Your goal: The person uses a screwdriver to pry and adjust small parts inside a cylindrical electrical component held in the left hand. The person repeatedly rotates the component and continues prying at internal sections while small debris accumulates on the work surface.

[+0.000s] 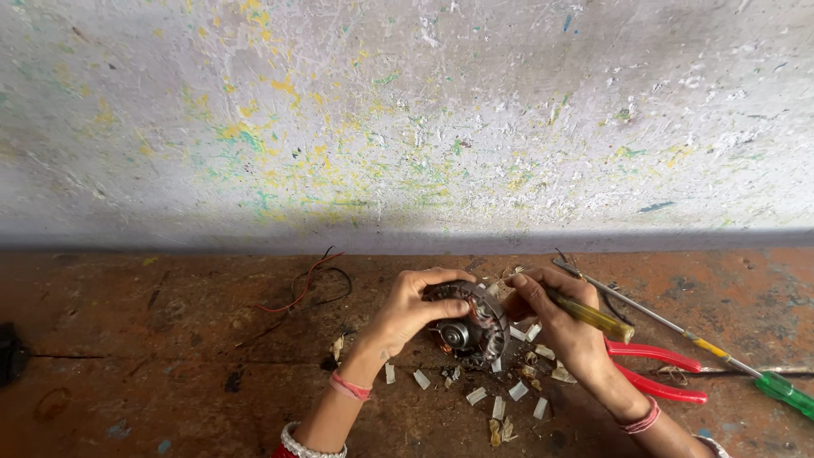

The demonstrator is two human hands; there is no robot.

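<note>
Head view: left hand (pixel 407 309) is clamped around the round grey metal motor stator with copper windings (pixel 468 322), thumb over the top rim, fingers wrapping the near side, holding it tilted just above the worn reddish-brown wooden bench (pixel 153 365). Right hand (pixel 555 318) is closed on a yellow-handled screwdriver (pixel 589 315), tip buried in the stator's upper right edge, right where the slots meet the windings; the exact contact point is too small to make out. Small white insulation strips (pixel 496 399) lie scattered on the bench under and in front of both hands, a dozen or so, some curled and yellowed. Judging by that litter, a good share of the slot liners is already out; copper is still visible in the core, so the winding itself looks mostly not stripped yet. Red-handled pliers (pixel 657 369) lie just right of the right wrist, untouched. Beyond them a long thin-shafted screwdriver with a green handle (pixel 784 392) lies diagonally. Loose red and black wires (pixel 305 284) sit to the left, well apart from the hands. Paint-flecked white wall (pixel 407 110) behind the bench.
</note>
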